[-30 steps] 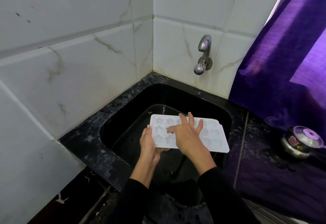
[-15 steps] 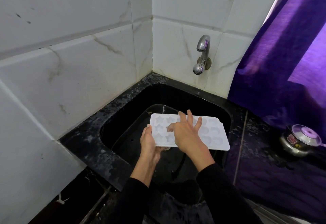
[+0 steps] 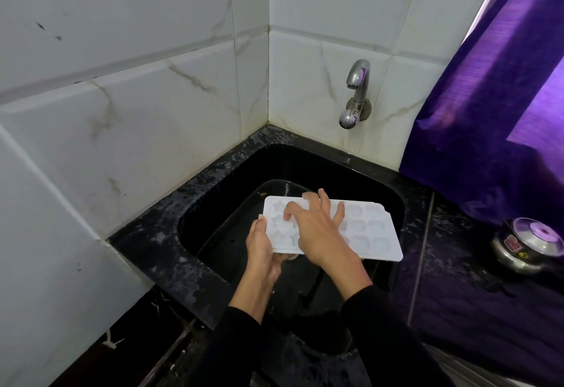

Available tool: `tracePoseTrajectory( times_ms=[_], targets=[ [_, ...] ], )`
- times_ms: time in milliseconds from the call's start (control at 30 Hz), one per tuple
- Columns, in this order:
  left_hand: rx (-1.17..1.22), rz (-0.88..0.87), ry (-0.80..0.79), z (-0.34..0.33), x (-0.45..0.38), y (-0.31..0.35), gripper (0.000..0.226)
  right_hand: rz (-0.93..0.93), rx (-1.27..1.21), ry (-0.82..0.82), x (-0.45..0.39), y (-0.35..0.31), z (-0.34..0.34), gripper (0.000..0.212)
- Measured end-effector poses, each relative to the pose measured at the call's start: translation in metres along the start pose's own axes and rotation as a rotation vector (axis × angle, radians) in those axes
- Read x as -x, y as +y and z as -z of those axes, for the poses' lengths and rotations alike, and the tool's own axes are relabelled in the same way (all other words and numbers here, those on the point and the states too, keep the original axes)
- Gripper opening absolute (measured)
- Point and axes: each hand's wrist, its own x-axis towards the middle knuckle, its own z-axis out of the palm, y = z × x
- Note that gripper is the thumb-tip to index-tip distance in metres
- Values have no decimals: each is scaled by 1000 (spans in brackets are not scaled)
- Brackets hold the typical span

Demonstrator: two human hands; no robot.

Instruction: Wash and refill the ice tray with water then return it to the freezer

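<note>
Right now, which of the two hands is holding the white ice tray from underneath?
The left hand grips the white plastic ice tray at its left edge from below; the right hand lies spread on top.

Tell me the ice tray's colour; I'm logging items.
White, with star-shaped and rounded moulds. The ice tray shows best in the head view, the only one.

White ice tray (image 3: 370, 234), face-up, over sink (image 3: 393, 200)

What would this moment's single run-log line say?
stage: washing | left hand holds ice tray | right hand rubs its moulds | over sink | tap: no water seen
</note>
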Motion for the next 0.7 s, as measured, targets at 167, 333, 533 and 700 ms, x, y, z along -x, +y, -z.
tracePoseTrajectory(
  times_ms=[167, 333, 533, 700],
  targets=[
    [1, -10, -5, 0, 0, 0, 39, 36, 59, -65, -5, -6, -3, 66],
    [-2, -1, 13, 0, -1, -2, 40, 42, 95, -82, -4, -10, -2, 64],
    [13, 0, -5, -2, 1, -1, 39, 42, 105, -86, -5, -12, 5, 59],
    [2, -4, -4, 1, 1, -1, 39, 57, 130, -81, -5, -15, 4, 55]
  ],
)
